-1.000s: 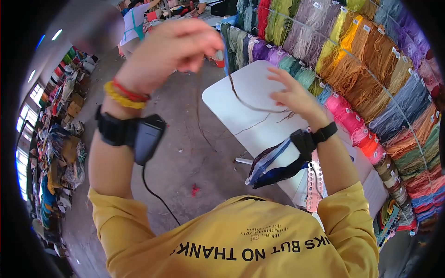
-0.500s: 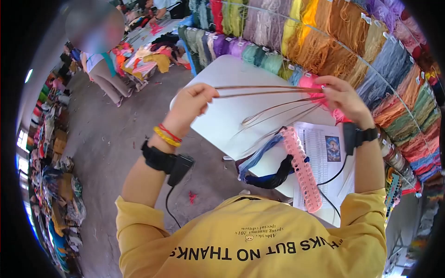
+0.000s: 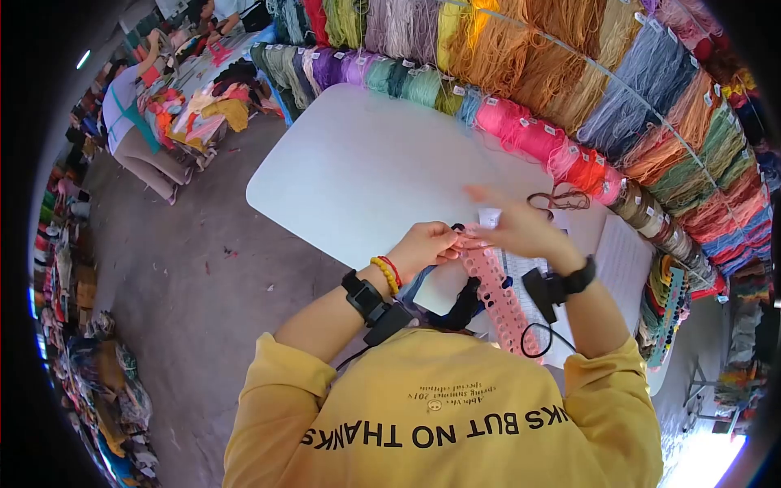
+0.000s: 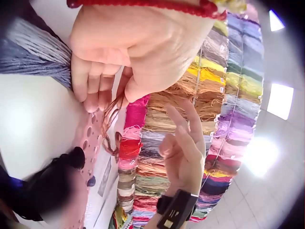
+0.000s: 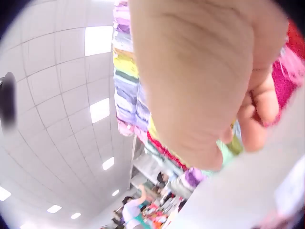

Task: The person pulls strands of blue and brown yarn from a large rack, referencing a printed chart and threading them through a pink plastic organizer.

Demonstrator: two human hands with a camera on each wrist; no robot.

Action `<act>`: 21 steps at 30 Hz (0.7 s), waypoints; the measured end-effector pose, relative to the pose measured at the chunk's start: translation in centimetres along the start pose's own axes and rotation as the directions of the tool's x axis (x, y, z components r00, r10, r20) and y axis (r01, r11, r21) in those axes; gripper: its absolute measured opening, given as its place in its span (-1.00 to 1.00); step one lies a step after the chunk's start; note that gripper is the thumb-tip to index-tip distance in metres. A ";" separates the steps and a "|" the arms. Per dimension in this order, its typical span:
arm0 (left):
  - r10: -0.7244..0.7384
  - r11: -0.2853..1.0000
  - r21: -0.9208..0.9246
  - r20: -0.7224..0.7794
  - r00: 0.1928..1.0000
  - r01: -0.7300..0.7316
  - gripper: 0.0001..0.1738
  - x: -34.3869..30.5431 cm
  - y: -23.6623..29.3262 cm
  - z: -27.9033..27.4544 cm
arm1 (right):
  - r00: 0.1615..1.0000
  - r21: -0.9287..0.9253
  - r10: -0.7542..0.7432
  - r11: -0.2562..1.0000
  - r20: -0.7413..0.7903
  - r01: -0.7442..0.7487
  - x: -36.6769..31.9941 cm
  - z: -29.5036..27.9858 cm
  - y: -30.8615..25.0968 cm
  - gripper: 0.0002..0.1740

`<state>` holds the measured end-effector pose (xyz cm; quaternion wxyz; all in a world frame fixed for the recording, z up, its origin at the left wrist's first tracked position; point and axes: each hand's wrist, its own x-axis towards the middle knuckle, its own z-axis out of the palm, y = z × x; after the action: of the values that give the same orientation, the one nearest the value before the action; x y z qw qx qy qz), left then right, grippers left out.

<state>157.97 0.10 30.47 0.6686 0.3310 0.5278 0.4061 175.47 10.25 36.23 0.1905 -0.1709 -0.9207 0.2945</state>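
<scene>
My left hand (image 3: 427, 246) pinches brown thread (image 4: 110, 121) between thumb and fingers, close over the top end of a pink perforated strip (image 3: 493, 297). In the left wrist view, the thread hangs from the fingertips in loose loops. Beside those fingers, a bundle of blue-grey thread (image 4: 38, 52) hangs from the strip, and a bundle of black thread (image 4: 50, 188) hangs lower down. My right hand (image 3: 527, 232) hovers just right of the left one, blurred in the head view. In the left wrist view, its fingers are loosely bent, with nothing visible between them.
A white table (image 3: 350, 171) lies under the hands, bearing printed sheets (image 3: 622, 260). Colourful yarn hanks (image 3: 521, 130) hang on a rack along its far side. A person (image 3: 138, 122) stands at a cluttered table at the far left.
Both hands have come down from holding the brown thread stretched above the table. The left now pinches it at the pink strip; the right has let go of it. The head view has turned right.
</scene>
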 end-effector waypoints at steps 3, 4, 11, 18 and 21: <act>-0.012 0.998 -0.069 0.024 1.000 0.014 -0.77 -0.3 0.4 -0.1 | 0.928 0.294 0.230 0.902 0.292 -0.316 0.3 2.4 -0.6 -0.30; -0.012 0.995 -0.101 0.030 0.999 0.015 -0.77 -0.3 0.4 -0.3 | 0.925 0.356 0.242 0.870 0.293 -0.341 0.0 3.2 0.0 -0.31; 0.059 0.974 -0.223 0.050 0.997 -0.047 -0.77 -0.8 0.2 -0.3 | 0.851 0.587 0.339 0.618 0.400 -0.522 -1.0 3.1 -0.6 -0.34; 0.126 0.955 -0.279 0.086 0.988 -0.098 -0.78 -1.2 0.2 0.2 | 0.885 0.587 0.357 0.662 0.299 -0.466 -2.6 4.9 -0.7 -0.36; 0.088 0.935 -0.347 0.026 0.996 -0.073 -0.78 -1.4 0.3 0.5 | 0.886 0.654 0.396 0.609 0.239 -0.449 -2.8 5.3 -0.3 -0.44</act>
<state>158.28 -1.05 31.49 0.7100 0.2380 0.4202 0.5126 175.47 6.30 31.69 0.1328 -0.2886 -0.6815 0.6593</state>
